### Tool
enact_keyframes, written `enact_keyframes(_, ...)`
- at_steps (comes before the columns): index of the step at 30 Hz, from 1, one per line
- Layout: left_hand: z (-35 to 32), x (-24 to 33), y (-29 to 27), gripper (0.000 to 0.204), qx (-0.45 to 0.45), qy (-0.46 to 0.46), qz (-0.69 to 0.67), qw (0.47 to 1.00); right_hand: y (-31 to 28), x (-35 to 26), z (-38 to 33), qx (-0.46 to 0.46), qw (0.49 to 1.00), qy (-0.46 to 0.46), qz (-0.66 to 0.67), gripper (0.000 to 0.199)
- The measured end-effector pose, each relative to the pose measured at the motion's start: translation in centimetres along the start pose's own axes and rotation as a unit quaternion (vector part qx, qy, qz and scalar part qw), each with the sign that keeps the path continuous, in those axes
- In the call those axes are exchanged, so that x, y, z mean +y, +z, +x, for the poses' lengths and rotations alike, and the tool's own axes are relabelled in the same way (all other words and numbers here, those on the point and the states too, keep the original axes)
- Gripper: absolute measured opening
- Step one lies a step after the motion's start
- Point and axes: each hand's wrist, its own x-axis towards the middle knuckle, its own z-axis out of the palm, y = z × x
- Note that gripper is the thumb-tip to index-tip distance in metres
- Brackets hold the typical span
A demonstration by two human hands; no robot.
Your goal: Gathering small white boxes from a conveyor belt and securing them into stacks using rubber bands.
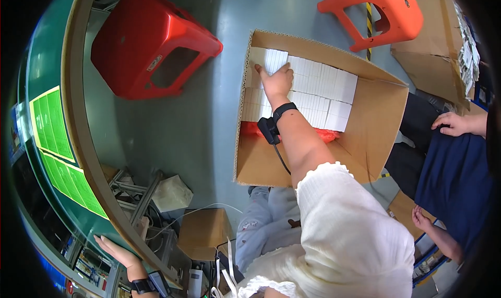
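Note:
My right hand reaches down into a large open cardboard box. Its thumb and fingers span a short row of thin white boxes, gripping it at the two ends. More thin white boxes stand packed on edge in rows around it. Red plastic shows along the near side of these rows. At lower left, my left hand lies flat on the green tabletop near its edge, fingers stretched and holding nothing. Each wrist wears a black strap with a small device.
A red stool stands at upper left, an orange stool at upper right. Beside the latter is another cardboard box. A person in dark blue sits close on the right. Green sheets lie on the table.

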Motion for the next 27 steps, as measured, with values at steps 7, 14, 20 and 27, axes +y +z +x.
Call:
enact_keyframes(7, -0.1, 0.0, -0.1, 0.058, 0.005, 0.006, 0.008, 1.0, 2.1, 4.5, -0.8, -0.077, 0.976, 0.101, 0.176, 0.088)
enact_keyframes(14, -0.1, -1.1, -0.3, 0.059, -0.003, -0.001, 0.006, 1.0, 3.9, 2.8, -1.4, -0.241, 0.555, 0.348, 0.716, 0.072)
enact_keyframes(20, -0.3, 0.4, 0.0, 0.059, -0.001, 0.001, 0.013, 1.0, 2.4, 5.7, -2.1, -0.348, 0.615, 0.268, 0.655, 0.068)
enact_keyframes(27, 0.1, -0.2, 1.2, 0.055, 0.026, -0.006, 0.106, 0.994, -3.6, 6.5, -3.2, -0.405, 0.77, 0.197, 0.453, 0.077)
